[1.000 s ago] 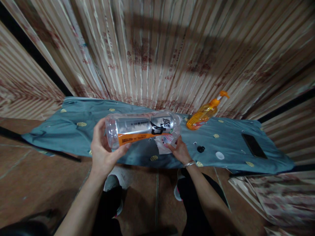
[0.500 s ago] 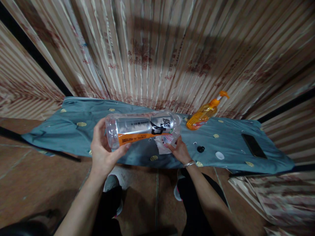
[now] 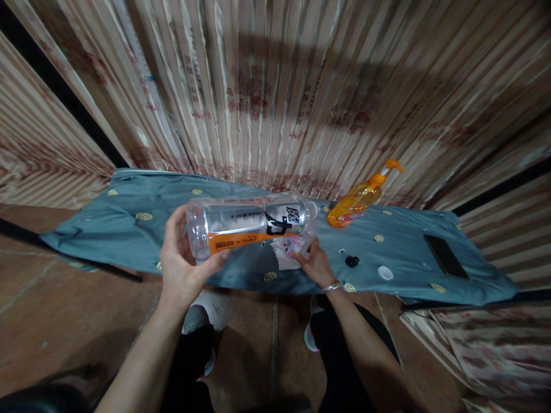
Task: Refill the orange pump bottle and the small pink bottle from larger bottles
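A large clear plastic bottle (image 3: 239, 221) with a silver and orange label lies sideways above the covered surface. My left hand (image 3: 183, 261) grips its base end, thumb along the near side and fingers behind. Close below the neck end, my right hand (image 3: 316, 264) is closed on a crumpled white tissue-like piece (image 3: 286, 255) with some pink print near it. Part of this piece is hidden behind the bottle and my fingers. Whether my right fingertips also touch the bottle, I cannot tell.
An orange pump bottle (image 3: 355, 201) stands to the right on the blue-green cloth (image 3: 241, 275). Nearer lie a small black cap-like piece (image 3: 352, 261), a white disc (image 3: 385, 272) and a dark phone (image 3: 445, 256). A striped curtain (image 3: 275, 103) hangs behind.
Almost nothing differs. The whole view has shifted very slightly, and both hands keep their hold on the bottle and the white piece.
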Tool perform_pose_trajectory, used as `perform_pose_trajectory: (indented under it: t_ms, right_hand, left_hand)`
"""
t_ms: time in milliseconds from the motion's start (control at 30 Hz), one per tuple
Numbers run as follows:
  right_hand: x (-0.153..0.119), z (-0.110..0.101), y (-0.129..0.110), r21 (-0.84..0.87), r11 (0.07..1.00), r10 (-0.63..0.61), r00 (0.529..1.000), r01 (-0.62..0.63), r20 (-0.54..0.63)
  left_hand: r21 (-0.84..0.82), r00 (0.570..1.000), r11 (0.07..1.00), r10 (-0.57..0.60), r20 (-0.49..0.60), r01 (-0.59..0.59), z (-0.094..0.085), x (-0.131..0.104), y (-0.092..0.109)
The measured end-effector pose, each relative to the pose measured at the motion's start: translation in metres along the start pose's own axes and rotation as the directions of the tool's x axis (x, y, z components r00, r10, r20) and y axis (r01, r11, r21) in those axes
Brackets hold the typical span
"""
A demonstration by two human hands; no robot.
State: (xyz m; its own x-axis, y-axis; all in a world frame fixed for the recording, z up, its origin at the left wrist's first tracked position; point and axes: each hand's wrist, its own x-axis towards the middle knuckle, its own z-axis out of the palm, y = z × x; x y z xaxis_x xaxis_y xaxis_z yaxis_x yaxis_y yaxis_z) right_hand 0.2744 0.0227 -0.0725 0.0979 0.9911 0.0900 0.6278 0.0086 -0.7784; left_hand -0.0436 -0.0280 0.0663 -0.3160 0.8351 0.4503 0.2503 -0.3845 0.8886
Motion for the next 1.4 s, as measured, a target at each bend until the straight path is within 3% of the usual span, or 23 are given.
perform_pose_trajectory:
  t_ms: [600,867,1400]
  right_hand:
    - [0.001,-0.001,0.003,-0.033,0.999,-0.013,1.000,0.012,-0.018]
    - [0.001,-0.001,-0.001,-0.064,0.997,0.050,0.999,-0.049,0.013]
    - [0.001,-0.002,0.000,-0.048,0.999,-0.016,1.000,0.016,0.006]
  left_hand:
    - [0.000,1.000,1.000,-0.004,0.004,0.004,0.000,0.000,0.002]
    - [-0.036,1.000,0.999,0.028,-0.002,-0.028,0.000,0.000,-0.002]
    - [-0.084,0.998,0.994,0.064,-0.016,-0.065,0.000,0.000,-0.012]
